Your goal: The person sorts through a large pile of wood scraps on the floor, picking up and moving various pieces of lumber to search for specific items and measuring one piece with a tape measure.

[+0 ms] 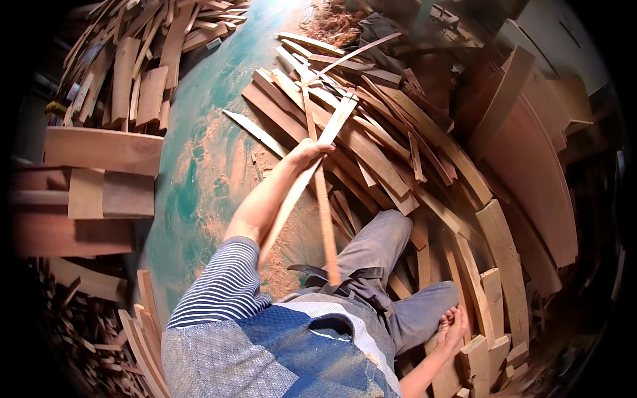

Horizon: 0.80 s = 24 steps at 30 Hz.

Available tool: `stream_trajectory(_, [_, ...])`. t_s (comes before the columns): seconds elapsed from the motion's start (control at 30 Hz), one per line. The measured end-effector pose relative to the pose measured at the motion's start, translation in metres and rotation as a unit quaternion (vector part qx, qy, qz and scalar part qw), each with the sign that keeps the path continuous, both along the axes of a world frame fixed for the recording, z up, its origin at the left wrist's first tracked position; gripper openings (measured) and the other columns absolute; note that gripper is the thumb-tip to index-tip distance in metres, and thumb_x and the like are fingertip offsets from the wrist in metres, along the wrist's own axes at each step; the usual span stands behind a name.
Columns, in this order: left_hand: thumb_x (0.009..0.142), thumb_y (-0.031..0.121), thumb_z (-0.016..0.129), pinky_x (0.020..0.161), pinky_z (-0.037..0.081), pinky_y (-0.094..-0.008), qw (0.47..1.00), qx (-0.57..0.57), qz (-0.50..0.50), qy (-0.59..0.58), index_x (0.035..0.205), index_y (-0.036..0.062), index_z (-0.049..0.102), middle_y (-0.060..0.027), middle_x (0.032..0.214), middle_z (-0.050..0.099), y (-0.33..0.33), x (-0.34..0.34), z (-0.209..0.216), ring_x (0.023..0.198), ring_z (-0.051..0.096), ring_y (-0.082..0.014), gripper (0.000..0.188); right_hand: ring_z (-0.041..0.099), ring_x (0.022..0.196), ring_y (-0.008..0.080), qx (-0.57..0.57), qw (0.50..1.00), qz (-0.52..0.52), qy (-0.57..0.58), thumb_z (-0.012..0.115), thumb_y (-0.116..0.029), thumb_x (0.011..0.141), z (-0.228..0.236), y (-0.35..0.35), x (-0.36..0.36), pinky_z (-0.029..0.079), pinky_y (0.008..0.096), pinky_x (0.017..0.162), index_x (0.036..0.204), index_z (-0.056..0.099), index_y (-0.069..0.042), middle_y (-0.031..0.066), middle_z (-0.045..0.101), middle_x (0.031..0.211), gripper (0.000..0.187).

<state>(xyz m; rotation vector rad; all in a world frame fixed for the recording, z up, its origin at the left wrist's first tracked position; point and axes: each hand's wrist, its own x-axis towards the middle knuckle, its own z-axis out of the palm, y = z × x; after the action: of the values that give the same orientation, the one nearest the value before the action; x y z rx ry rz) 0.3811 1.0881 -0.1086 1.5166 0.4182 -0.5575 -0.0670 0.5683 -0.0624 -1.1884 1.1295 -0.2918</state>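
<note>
My left hand [310,151], reaching forward from a striped sleeve, is closed around two wooden strips that cross at the grip. One is a pale, wider strip [286,215]; the other is a thin brown strip [324,215] running down toward my lap. Their far ends lie over a heap of loose boards [371,149]. Low on the right, my right hand [453,326] rests beside my bent knee, its fingers loosely curled with nothing visible in them. Just past it stand several short boards [492,302].
Green sawdust-covered floor [192,179] runs along the left of the heap. Another pile of scrap wood [142,73] is at the far left, above stacked planks [103,147]. Wide reddish panels [531,166] lean on the right. Shavings [330,26] lie at the back.
</note>
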Motion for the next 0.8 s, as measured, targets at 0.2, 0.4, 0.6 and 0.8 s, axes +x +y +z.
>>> stream_trajectory(0.2, [0.09, 0.011, 0.073, 0.049, 0.049, -0.025, 0.993, -0.075, 0.091, 0.003, 0.091, 0.0059, 0.058, 0.0002, 0.072, 0.057, 0.082, -0.116, 0.045, 0.055, 0.053, -0.0079, 0.017, 0.063, 0.076, 0.0114, 0.04, 0.999, -0.006, 0.0, 0.062, -0.014, 0.1, -0.046, -0.018, -0.004, 0.051, 0.0232, 0.064, 0.131, 0.059, -0.001, 0.005, 0.068, 0.098, 0.034])
stream_trajectory(0.4, [0.093, 0.017, 0.071, 0.052, 0.055, -0.0247, 0.971, 0.085, 0.176, -0.139, 0.103, 0.0038, 0.055, -0.0028, 0.073, 0.063, 0.159, -0.169, 0.108, 0.057, 0.06, -0.0097, 0.023, 0.061, 0.07, 0.0059, -0.067, 0.991, 0.088, 0.08, 0.064, -0.013, 0.095, -0.061, -0.012, 0.024, 0.042, 0.0181, 0.052, 0.126, 0.063, 0.0, 0.0031, 0.07, 0.094, 0.034])
stream_trajectory(0.6, [0.098, 0.03, 0.068, 0.049, 0.048, -0.025, 0.941, 0.16, 0.21, -0.212, 0.092, 0.0091, 0.059, 0.0023, 0.067, 0.056, 0.227, -0.02, 0.145, 0.053, 0.054, -0.0102, 0.023, 0.06, 0.07, 0.0069, -0.091, 0.995, 0.012, 0.039, 0.066, -0.009, 0.092, -0.072, 0.001, 0.017, 0.041, 0.0177, 0.048, 0.125, 0.063, 0.004, 0.0054, 0.069, 0.095, 0.036])
stream_trajectory(0.8, [0.098, 0.02, 0.068, 0.044, 0.046, -0.025, 0.937, 0.11, 0.261, -0.206, 0.1, 0.0034, 0.061, -0.0021, 0.07, 0.06, 0.236, 0.193, 0.18, 0.053, 0.058, -0.0118, 0.018, 0.061, 0.07, 0.0092, -0.053, 0.996, -0.069, 0.022, 0.066, -0.009, 0.091, -0.065, -0.006, 0.008, 0.044, 0.0194, 0.049, 0.129, 0.059, 0.005, 0.0067, 0.067, 0.096, 0.041])
